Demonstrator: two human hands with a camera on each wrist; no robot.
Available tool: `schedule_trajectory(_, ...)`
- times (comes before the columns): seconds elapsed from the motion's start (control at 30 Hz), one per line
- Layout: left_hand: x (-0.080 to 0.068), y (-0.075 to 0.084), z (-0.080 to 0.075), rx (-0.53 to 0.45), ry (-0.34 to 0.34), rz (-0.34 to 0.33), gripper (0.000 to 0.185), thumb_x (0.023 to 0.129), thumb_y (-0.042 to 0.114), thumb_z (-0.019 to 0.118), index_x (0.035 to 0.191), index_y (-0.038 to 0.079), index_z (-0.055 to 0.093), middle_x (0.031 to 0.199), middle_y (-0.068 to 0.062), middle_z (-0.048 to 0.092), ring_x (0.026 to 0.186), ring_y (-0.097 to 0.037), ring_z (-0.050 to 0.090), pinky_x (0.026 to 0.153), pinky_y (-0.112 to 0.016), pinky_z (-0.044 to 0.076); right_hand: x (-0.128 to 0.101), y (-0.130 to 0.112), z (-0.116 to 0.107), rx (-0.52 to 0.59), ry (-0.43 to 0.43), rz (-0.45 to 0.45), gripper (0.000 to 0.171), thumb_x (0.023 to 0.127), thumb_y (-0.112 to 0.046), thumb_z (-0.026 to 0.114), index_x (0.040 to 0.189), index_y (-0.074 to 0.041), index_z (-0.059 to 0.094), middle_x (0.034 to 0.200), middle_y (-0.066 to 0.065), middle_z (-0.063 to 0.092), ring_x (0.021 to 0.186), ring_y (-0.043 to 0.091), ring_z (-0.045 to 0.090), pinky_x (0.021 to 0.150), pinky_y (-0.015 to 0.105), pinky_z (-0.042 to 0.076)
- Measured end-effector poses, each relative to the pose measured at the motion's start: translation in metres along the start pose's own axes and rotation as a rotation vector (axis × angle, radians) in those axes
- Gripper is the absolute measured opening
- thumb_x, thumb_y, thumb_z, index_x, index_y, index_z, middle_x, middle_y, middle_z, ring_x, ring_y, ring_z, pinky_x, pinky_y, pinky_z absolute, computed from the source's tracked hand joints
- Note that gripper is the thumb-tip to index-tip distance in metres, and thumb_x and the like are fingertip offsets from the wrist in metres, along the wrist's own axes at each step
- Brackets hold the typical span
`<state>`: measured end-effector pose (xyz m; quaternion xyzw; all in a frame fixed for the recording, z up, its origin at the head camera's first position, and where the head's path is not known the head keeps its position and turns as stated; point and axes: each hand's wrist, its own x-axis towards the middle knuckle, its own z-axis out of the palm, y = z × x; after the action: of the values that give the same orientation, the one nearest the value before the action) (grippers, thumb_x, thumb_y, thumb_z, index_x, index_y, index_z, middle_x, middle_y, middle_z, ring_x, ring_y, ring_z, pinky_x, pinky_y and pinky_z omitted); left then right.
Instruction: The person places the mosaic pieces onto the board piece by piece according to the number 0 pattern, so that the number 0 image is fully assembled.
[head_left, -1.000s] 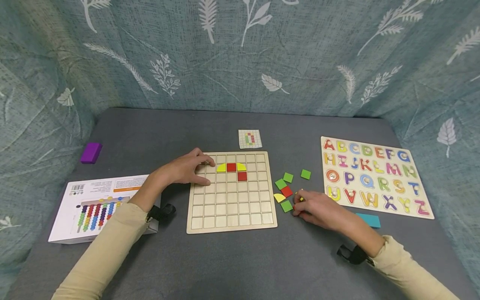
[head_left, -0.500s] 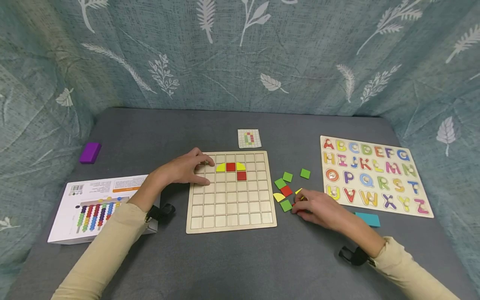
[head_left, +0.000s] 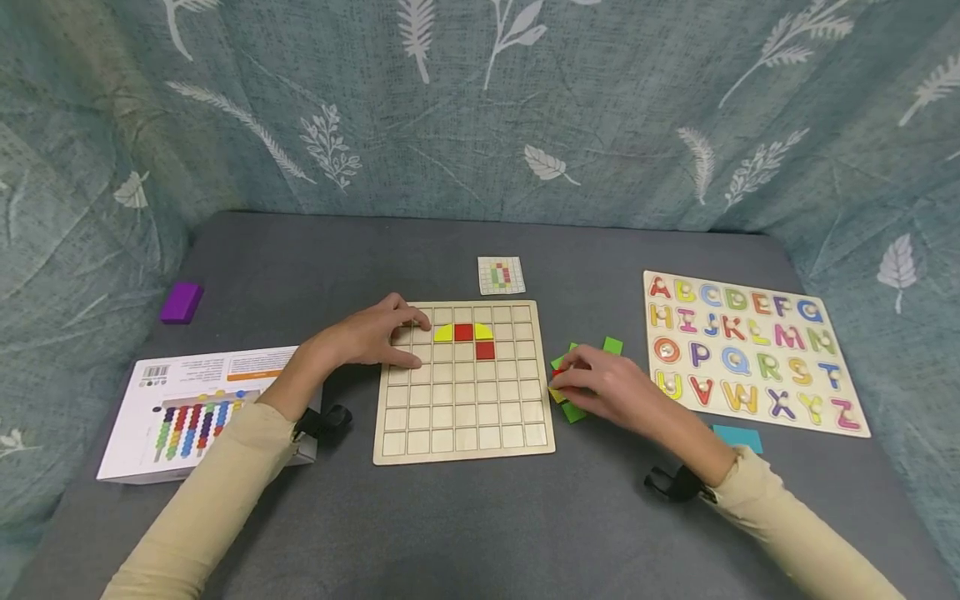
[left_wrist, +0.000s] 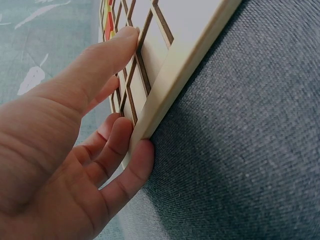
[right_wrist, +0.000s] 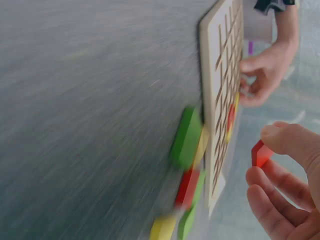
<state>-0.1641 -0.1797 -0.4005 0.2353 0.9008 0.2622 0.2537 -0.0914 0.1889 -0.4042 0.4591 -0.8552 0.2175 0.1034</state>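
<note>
The wooden grid board [head_left: 465, 392] lies flat, holding two red squares [head_left: 463, 332] and two yellow quarter-round tiles [head_left: 483, 332] near its far side. My left hand [head_left: 375, 335] rests on the board's left part, thumb and fingers spread, with fingertips along the edge in the left wrist view. My right hand [head_left: 611, 387] pinches a red tile [right_wrist: 261, 153] between thumb and fingertips, raised just off the board's right edge. Under and behind this hand lie loose tiles, among them a green square [right_wrist: 188, 137], a red square [right_wrist: 187, 187] and a yellow piece [right_wrist: 163, 227].
A small pattern card [head_left: 501, 276] lies beyond the board. At right are the alphabet puzzle board [head_left: 750, 350] and a teal block [head_left: 738, 438]. A white box with a bead picture [head_left: 187, 425] lies beneath the left forearm, and a purple block [head_left: 181, 302] sits farther back.
My right hand has lifted a red tile from the loose pile and moved left toward the board. The left hand has stayed in place.
</note>
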Motion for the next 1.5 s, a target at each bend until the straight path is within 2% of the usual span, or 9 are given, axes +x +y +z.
schedule_trajectory(0.27, 0.001, 0.001, -0.002, 0.006, 0.001, 0.018, 0.053, 0.084, 0.027, 0.077, 0.131, 0.013, 0.055, 0.111, -0.01, 0.041, 0.09, -0.021, 0.043, 0.077, -0.034, 0.036, 0.048, -0.007, 0.023, 0.078, -0.068, -0.021, 0.015, 0.081, -0.011, 0.079, 0.095, -0.015, 0.075, 0.097, 0.002, 0.065, 0.082, 0.011, 0.062, 0.068, 0.024, 0.051)
schedule_trajectory(0.57, 0.002, 0.003, -0.003, 0.017, 0.003, 0.02, 0.053, 0.084, 0.026, 0.077, 0.131, 0.013, 0.056, 0.11, -0.01, 0.041, 0.089, -0.021, 0.043, 0.077, -0.034, 0.036, 0.077, -0.009, 0.034, 0.088, -0.052, -0.025, 0.01, 0.082, -0.013, 0.078, 0.091, -0.016, 0.076, 0.094, 0.001, 0.065, 0.08, 0.011, 0.063, 0.065, 0.024, 0.051)
schedule_trajectory(0.87, 0.002, 0.002, -0.001, 0.014, 0.008, 0.018, 0.051, 0.084, 0.027, 0.077, 0.13, 0.014, 0.057, 0.11, -0.01, 0.041, 0.09, -0.021, 0.044, 0.076, -0.033, 0.037, 0.084, -0.011, 0.043, 0.1, -0.113, 0.001, 0.009, 0.083, -0.015, 0.077, 0.091, -0.017, 0.075, 0.095, 0.0, 0.065, 0.083, 0.01, 0.062, 0.071, 0.024, 0.051)
schedule_trajectory(1.27, 0.0, 0.001, 0.001, 0.012, 0.0, 0.019, 0.051, 0.085, 0.026, 0.075, 0.13, 0.013, 0.055, 0.11, -0.01, 0.04, 0.09, -0.021, 0.042, 0.077, -0.034, 0.036, 0.081, -0.012, 0.047, 0.077, -0.146, 0.043, 0.007, 0.085, -0.015, 0.075, 0.092, -0.017, 0.076, 0.096, 0.001, 0.067, 0.083, 0.01, 0.065, 0.07, 0.023, 0.052)
schedule_trajectory(1.5, -0.001, 0.0, 0.002, 0.011, 0.006, 0.018, 0.052, 0.085, 0.026, 0.076, 0.131, 0.013, 0.055, 0.11, -0.01, 0.04, 0.09, -0.021, 0.043, 0.076, -0.034, 0.036, 0.08, -0.013, 0.049, 0.094, -0.161, 0.064, 0.008, 0.084, -0.012, 0.076, 0.092, -0.016, 0.076, 0.093, 0.0, 0.066, 0.076, 0.008, 0.061, 0.067, 0.02, 0.049)
